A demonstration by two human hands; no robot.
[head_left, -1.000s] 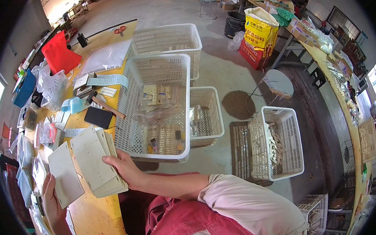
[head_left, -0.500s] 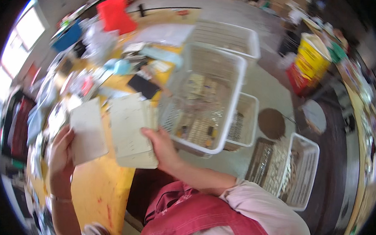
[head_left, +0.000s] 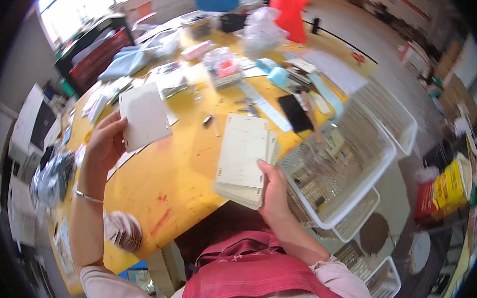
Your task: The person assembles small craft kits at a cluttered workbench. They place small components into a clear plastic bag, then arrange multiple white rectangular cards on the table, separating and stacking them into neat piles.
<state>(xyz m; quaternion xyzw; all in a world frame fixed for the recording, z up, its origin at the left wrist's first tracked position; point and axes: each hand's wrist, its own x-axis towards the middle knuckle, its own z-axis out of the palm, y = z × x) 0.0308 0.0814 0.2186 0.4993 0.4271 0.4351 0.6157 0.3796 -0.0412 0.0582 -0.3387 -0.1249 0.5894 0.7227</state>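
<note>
My left hand [head_left: 110, 136] is raised over the left side of the yellow table, pinching a single pale card [head_left: 145, 116] by its left edge. The card has small dark marks near its edges. In front of my body, my right hand [head_left: 274, 189] grips a fanned stack of similar cream cards [head_left: 242, 153], thumb on top. Small dark marks show on the top card as well. The rest of my right fingers are hidden under the stack. A wide gap separates the single card from the stack.
The yellow table [head_left: 137, 193] holds a dark phone-like slab [head_left: 295, 113], a steel ruler [head_left: 266, 104], a white plastic bag [head_left: 264, 32] and a round bundle [head_left: 122, 231] near its front edge. White plastic baskets [head_left: 330, 220] stand at the right. A blue bin [head_left: 217, 0] is at the back.
The view has swung left, showing more of the table. My left hand has carried the single card away from the stack, up and to the left. My right hand still grips the stack.
</note>
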